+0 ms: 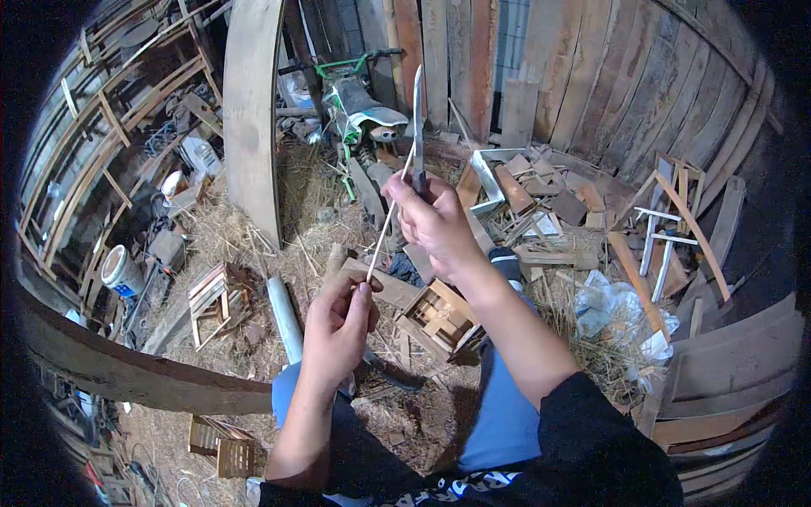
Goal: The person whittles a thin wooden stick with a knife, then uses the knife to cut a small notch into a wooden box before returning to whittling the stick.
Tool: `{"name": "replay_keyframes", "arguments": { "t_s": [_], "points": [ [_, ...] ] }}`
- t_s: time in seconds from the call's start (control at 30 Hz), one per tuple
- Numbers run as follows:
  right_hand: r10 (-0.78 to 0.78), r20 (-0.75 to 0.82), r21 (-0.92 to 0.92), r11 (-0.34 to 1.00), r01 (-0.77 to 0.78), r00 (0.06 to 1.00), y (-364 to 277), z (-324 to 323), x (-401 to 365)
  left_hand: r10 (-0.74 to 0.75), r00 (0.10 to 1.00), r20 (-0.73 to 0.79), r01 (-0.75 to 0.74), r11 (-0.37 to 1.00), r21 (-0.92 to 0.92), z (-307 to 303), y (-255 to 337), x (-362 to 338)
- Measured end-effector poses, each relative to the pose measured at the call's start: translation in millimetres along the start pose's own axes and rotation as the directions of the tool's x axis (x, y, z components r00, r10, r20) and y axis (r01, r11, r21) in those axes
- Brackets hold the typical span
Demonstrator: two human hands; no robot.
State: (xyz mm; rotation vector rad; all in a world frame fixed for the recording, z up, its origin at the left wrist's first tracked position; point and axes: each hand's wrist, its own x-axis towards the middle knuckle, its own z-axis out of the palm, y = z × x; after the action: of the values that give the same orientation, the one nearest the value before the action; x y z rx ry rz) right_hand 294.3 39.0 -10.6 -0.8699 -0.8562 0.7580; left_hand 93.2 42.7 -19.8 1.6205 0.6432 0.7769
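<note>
A knife (418, 118) points upward, its handle wrapped in the fingers of my right hand (432, 221). A thin pale stick (389, 221) runs diagonally between my hands, its upper part beside the blade at my right thumb. Lower down, the fingertips of my left hand (340, 319) pinch the stick's bottom end. Below my right wrist, a small wooden box (439, 319) with wood pieces inside sits between my legs.
A green and white motorbike (359, 110) stands at the plank wall (583, 84). Scrap wood (549, 190) and plastic bags (610, 306) lie at right. A white bucket (123, 272), a slatted wooden frame (218, 306) and small crates (235, 456) are at left. Straw covers the ground.
</note>
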Motion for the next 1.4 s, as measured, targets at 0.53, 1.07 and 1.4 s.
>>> {"name": "replay_keyframes", "arguments": {
  "t_s": [0.53, 1.07, 1.4],
  "points": [
    [-0.043, 0.260, -0.414, 0.898, 0.151, 0.965, -13.6, -17.0, 1.4, 0.041, 0.997, -0.069, -0.047, 0.995, -0.086, 7.4, 6.4, 8.7],
    [-0.255, 0.559, -0.694, 0.377, 0.614, 0.789, 8.6, -7.8, -20.5, 0.124, 0.981, -0.152, -0.110, 0.989, 0.095, -7.3, 2.9, 3.2],
    [-0.283, 0.570, -0.750, 0.205, 0.629, 0.771, 12.7, -6.5, -25.8, 0.296, 0.949, -0.109, -0.229, 0.885, 0.406, -13.5, 0.6, -3.6]
  ]
}}
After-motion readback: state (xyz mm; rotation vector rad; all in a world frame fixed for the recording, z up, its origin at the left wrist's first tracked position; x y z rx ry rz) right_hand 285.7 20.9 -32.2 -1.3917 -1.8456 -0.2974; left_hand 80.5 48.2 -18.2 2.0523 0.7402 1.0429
